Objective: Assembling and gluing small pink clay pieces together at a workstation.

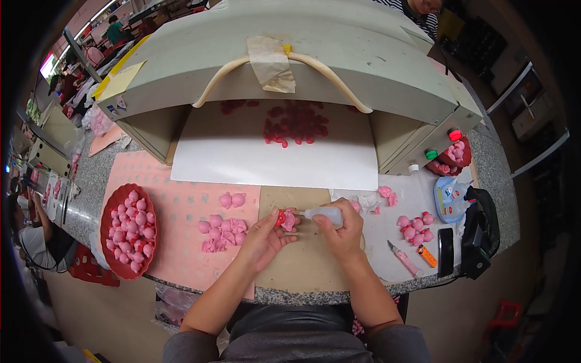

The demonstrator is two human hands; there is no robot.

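Left hand [264,233]: fingers closed around small pink toy figure [287,219], red part showing on its left side; held just above tan work mat [296,266].
Right hand [344,228]: wrapped around small translucent squeeze bottle [322,214], nozzle pointing left, tip at or touching the figure; exact contact too small to tell.
Figure position: over upper middle of tan mat, between both hands.
Left of tan mat: pink sheet [175,242] carrying a cluster of pink figures [222,233] and a pair [232,199] farther back.
Far left of mat: red oval tray [108,227] heaped with pink-and-red figures.
Right of mat: white sheet with group of pink figures [415,225]; pink utility knife [402,259], orange lighter [426,256], black phone [445,251] beyond.
Behind mat: white board [242,157] running into beige hooded machine [302,54]; red-pink pieces [295,127] lying inside.
Risk, overdose: judged likely if bottle squeezed too hard; liquid could run onto fingers or drip on mat.
Risk, misalignment: figure pinched by fingertips only; slip or twist under nozzle pressure could put liquid on wrong spot.
Risk, drop: loosened grip would send figure onto mat, possibly smearing wet surface.
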